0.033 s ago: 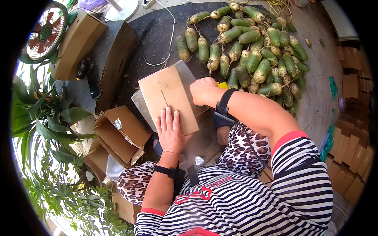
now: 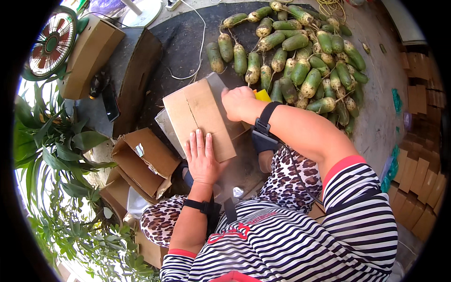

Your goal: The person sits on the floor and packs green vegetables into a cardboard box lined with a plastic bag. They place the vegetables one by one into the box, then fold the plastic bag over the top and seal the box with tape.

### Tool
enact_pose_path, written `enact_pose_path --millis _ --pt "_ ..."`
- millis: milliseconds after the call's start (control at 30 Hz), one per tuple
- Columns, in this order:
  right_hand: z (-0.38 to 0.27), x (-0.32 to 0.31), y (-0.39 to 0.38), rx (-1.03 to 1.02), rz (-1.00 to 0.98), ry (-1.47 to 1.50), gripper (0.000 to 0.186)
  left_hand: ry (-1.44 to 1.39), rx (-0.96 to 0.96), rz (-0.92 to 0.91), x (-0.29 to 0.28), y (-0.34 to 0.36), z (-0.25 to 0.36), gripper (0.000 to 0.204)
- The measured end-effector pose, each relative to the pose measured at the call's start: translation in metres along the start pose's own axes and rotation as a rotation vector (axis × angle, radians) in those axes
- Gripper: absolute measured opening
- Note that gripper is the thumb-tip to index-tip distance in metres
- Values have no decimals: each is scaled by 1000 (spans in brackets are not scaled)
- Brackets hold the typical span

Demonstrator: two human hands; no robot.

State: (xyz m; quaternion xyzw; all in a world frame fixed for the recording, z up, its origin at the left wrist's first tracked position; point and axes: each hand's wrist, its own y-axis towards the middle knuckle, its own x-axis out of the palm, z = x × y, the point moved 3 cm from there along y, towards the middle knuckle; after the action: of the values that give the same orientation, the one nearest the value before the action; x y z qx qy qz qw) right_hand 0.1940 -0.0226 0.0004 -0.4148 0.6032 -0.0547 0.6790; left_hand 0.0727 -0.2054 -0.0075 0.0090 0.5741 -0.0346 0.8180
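Note:
A closed brown cardboard box (image 2: pixel 193 105) stands in front of me, with a dark seam running down its top. My left hand (image 2: pixel 203 157) lies flat on the near part of that top, its fingers stretched toward the seam. At the box's right side my right hand (image 2: pixel 238 103) is closed, and its curled fingers hide whatever it grips. A yellow piece (image 2: pixel 262 95) shows just beyond the right wrist; whether it belongs to something in the hand I cannot tell. Under the box is a grey flat surface (image 2: pixel 217 87).
Many green radishes (image 2: pixel 300 73) are heaped at the far right on a dark mat (image 2: pixel 181 47). An open carton (image 2: pixel 145 162) sits left of the box. Farther left are a phone (image 2: pixel 111 102), a fan (image 2: pixel 50 43) and plants (image 2: pixel 51 145). Stacked cardboard (image 2: pixel 418 183) lines the right.
My right hand has shifted slightly away from me and to the left along the box's side. The left hand stays flat on the top.

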Motion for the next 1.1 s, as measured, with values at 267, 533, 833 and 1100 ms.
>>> enact_pose_path --millis 267,533,833,1100 --pt "-17 27 -14 -340 -361 -263 35 66 11 0 3 0 -7 100" --pt "38 -48 -77 -194 -113 176 50 -63 -16 -39 -11 5 -15 92" --pt "29 -56 -150 -324 54 890 50 -1894 -889 -54 -3 -16 -11 50" --pt "-9 -28 -129 -311 31 762 45 -2020 -705 -246 -8 -25 -17 70"
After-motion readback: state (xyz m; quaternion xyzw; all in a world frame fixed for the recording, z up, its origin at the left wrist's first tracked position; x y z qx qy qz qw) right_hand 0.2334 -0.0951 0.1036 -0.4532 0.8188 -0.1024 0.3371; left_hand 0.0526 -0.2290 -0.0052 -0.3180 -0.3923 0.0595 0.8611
